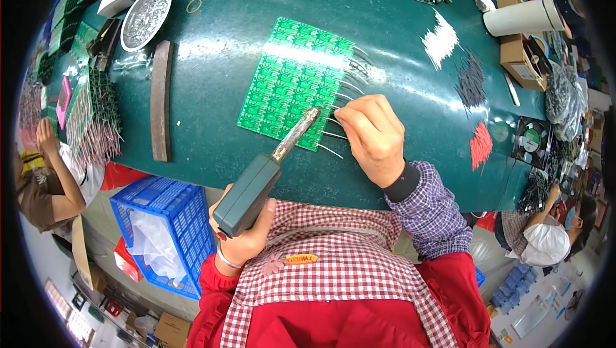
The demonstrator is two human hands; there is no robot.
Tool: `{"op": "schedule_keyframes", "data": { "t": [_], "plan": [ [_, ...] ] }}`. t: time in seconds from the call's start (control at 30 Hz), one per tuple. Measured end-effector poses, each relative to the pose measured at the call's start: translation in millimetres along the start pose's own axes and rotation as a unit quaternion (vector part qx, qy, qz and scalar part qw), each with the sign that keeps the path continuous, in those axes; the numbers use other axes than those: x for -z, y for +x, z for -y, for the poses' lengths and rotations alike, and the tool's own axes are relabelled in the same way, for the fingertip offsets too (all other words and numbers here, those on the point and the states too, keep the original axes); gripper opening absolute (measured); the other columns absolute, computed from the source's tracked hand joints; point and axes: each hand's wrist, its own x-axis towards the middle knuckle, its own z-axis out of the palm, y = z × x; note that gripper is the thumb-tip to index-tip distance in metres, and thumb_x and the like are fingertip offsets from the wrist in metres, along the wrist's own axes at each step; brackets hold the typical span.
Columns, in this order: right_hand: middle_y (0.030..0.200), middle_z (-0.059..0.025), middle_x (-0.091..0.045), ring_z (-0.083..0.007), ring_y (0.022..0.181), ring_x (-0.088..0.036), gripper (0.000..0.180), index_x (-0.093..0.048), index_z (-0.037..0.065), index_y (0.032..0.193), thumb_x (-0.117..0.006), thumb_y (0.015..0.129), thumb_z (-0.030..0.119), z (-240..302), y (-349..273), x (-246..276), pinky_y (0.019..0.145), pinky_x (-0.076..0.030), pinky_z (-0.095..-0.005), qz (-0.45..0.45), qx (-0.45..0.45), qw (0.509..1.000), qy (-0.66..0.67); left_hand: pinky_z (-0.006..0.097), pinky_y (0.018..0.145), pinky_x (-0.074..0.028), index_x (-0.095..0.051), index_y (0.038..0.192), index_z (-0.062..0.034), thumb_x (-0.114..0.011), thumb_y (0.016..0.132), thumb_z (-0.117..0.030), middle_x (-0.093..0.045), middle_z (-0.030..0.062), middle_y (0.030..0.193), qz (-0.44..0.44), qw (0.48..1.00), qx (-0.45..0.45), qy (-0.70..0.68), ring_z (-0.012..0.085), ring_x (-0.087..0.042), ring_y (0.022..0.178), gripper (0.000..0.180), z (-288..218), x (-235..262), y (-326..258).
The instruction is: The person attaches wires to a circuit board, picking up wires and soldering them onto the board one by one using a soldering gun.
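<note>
A green circuit board panel [282, 81] lies flat on the table in front of me, printed with repeated patterns. Thin black and white wires [332, 150] stick out along its right edge. My left hand [251, 240] is wrapped round the handle of a dark green soldering gun [247, 195], whose metal tip reaches the panel's right edge. Close to that tip, my right hand [373, 135] has thumb and fingers pinched together on a thin wire at the board's edge; the fingers mostly hide the wire.
White [440, 40], black [471, 81] and red wire piles [480, 146] lie to the right. At left are a dark bar [162, 101], a silver bowl [146, 18] and stacked boards. A blue crate [167, 229] stands below the table edge. Other people work at both sides.
</note>
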Motion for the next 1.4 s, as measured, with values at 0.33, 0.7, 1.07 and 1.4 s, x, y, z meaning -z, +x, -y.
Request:
{"op": "schedule_keyframes", "data": {
  "t": [0.33, 0.7, 1.07, 1.4],
  "plan": [
    [0.082, -0.0061, -0.059, -0.0235, 0.073, -0.059, 0.024, -0.067, 0.003, 0.091, -0.072, 0.069, -0.004, -0.4, -1.9, -1.2, 0.061, -0.049, -0.0346, 0.018, -0.003, 1.000, -0.004, 0.030, 0.056, -0.051, -0.071, 0.094, 0.0037, -0.075, 0.073, -0.001, -0.067, 0.0138, 0.080, -0.002, 1.000, -0.008, 0.003, 0.0237, -0.067, 0.062, 0.022, 0.7, -3.8, 2.4],
    [0.081, -0.0060, -0.058, -0.0229, 0.071, -0.058, 0.026, -0.066, 0.003, 0.093, -0.070, 0.068, -0.004, -1.2, -0.6, -1.6, 0.057, -0.049, -0.0331, 0.018, 0.019, 0.999, -0.023, 0.030, 0.055, -0.050, -0.071, 0.094, 0.0038, -0.074, 0.072, 0.001, -0.066, 0.0138, 0.081, 0.024, 1.000, -0.007, 0.006, 0.0236, -0.065, 0.061, 0.022, 0.3, -2.5, 4.6],
    [0.081, -0.0061, -0.058, -0.0224, 0.071, -0.058, 0.025, -0.066, 0.003, 0.092, -0.069, 0.067, -0.003, -3.7, -2.2, -2.8, 0.055, -0.049, -0.0328, 0.020, 0.024, 0.999, -0.024, 0.033, 0.055, -0.050, -0.071, 0.094, 0.0041, -0.075, 0.072, -0.001, -0.066, 0.0148, 0.080, -0.007, 0.998, 0.054, -0.005, 0.0258, -0.064, 0.060, 0.023, 2.9, 0.4, -7.8],
    [0.081, -0.0065, -0.058, -0.0227, 0.071, -0.058, 0.027, -0.066, 0.003, 0.092, -0.069, 0.066, -0.005, -2.0, 0.6, -2.1, 0.056, -0.050, -0.0327, 0.021, 0.023, 0.999, -0.019, 0.031, 0.057, -0.052, -0.071, 0.096, 0.0042, -0.075, 0.073, -0.001, -0.068, 0.0154, 0.083, 0.002, 1.000, -0.009, 0.012, 0.0252, -0.068, 0.063, 0.025, 2.2, 0.7, -1.2]
  ]
}}
